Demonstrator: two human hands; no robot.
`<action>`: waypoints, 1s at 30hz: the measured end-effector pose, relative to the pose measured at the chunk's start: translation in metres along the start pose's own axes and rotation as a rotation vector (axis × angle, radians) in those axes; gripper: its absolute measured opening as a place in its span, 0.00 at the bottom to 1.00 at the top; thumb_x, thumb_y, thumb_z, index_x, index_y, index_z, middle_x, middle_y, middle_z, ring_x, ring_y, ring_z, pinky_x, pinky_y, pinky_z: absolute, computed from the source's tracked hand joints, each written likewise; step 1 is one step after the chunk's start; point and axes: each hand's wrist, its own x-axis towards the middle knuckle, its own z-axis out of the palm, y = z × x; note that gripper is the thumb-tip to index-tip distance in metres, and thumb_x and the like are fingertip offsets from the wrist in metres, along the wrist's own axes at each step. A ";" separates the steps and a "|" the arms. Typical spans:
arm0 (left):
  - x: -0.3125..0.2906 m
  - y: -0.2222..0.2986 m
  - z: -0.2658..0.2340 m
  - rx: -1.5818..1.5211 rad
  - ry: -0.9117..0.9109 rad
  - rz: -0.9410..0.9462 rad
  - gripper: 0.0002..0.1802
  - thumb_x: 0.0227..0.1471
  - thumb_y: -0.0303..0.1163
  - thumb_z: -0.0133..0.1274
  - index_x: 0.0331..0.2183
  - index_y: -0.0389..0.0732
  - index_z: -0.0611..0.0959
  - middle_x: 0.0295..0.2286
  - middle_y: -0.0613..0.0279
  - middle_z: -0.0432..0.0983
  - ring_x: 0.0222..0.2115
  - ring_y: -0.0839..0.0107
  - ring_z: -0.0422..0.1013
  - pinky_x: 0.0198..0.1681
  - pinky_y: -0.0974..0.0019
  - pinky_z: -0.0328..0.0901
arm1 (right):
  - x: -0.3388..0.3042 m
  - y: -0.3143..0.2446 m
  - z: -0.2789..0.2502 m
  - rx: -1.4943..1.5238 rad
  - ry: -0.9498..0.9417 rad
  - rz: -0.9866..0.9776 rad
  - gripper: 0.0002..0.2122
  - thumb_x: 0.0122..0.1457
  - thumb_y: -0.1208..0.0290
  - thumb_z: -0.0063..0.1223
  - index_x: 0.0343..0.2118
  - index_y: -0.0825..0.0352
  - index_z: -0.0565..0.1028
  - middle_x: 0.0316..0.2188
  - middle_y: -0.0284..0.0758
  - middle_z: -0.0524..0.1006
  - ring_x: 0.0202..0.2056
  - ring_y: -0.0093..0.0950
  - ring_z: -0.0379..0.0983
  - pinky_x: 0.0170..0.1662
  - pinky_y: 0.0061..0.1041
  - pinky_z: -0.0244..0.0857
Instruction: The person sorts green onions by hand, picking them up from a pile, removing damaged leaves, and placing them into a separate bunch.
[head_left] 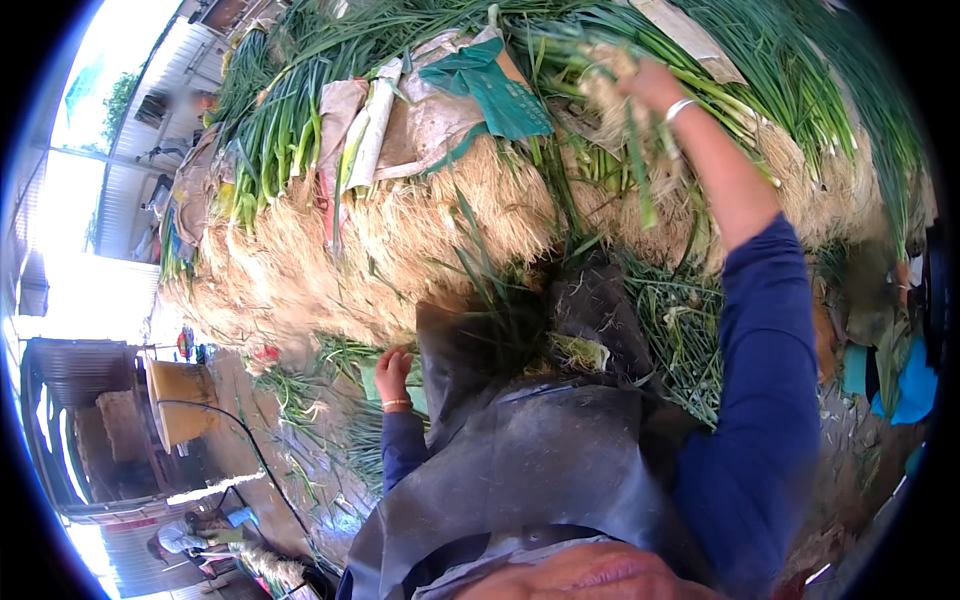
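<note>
My right hand (652, 84) is stretched out to the far right over the pile, closed around a bunch of green onions (606, 100) whose pale roots are smeared by motion. Some green leaves dangle below that grip. Under and around it lie more green onions (670, 215), their bushy, straw-coloured roots facing me. My left hand (393, 376) is low, beside the dark apron (520, 460), just in front of the root mass (400, 250). Its fingers point up, loosely bent and slightly apart, with nothing visible in them.
A torn teal plastic sheet (490, 85) and a white roll (375, 125) lie on the heap. Loose leaves (675, 335) litter the ground by my legs. A yellowish bucket (182, 402) and a black hose (262, 455) are at the left; another person (185, 540) works at the lower left.
</note>
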 end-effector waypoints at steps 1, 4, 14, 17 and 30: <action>0.002 0.004 0.001 0.027 -0.013 0.018 0.12 0.51 0.26 0.50 0.40 0.33 0.74 0.34 0.53 0.76 0.30 0.65 0.75 0.33 0.70 0.71 | -0.017 0.000 -0.029 -0.042 0.179 -0.083 0.35 0.43 0.64 0.57 0.54 0.76 0.61 0.42 0.49 0.74 0.42 0.35 0.72 0.46 0.32 0.66; -0.006 0.014 0.026 0.040 -0.064 0.045 0.12 0.53 0.26 0.49 0.40 0.32 0.74 0.35 0.53 0.76 0.34 0.67 0.74 0.37 0.69 0.71 | -0.063 0.031 -0.119 -0.183 0.358 -0.146 0.33 0.46 0.65 0.53 0.58 0.64 0.58 0.42 0.46 0.74 0.38 0.37 0.73 0.44 0.33 0.65; -0.028 0.000 0.114 0.169 -0.380 0.049 0.10 0.53 0.26 0.49 0.39 0.37 0.76 0.35 0.58 0.77 0.31 0.72 0.74 0.34 0.76 0.68 | -0.204 0.154 -0.083 -0.661 0.376 -0.005 0.28 0.54 0.67 0.52 0.58 0.60 0.57 0.43 0.53 0.71 0.44 0.45 0.69 0.49 0.37 0.63; -0.036 0.017 0.128 0.182 -0.411 0.056 0.10 0.53 0.23 0.49 0.39 0.32 0.75 0.35 0.56 0.75 0.34 0.70 0.74 0.38 0.72 0.70 | -0.234 0.095 -0.085 -0.893 0.614 -0.348 0.24 0.54 0.67 0.53 0.55 0.62 0.62 0.45 0.49 0.71 0.46 0.42 0.69 0.51 0.35 0.62; -0.126 0.038 0.240 0.198 -0.945 0.110 0.11 0.51 0.23 0.50 0.40 0.34 0.75 0.35 0.62 0.76 0.35 0.75 0.72 0.42 0.74 0.66 | -0.178 0.119 0.117 -1.047 0.086 -0.176 0.19 0.55 0.70 0.47 0.49 0.72 0.63 0.37 0.51 0.74 0.41 0.40 0.72 0.47 0.36 0.65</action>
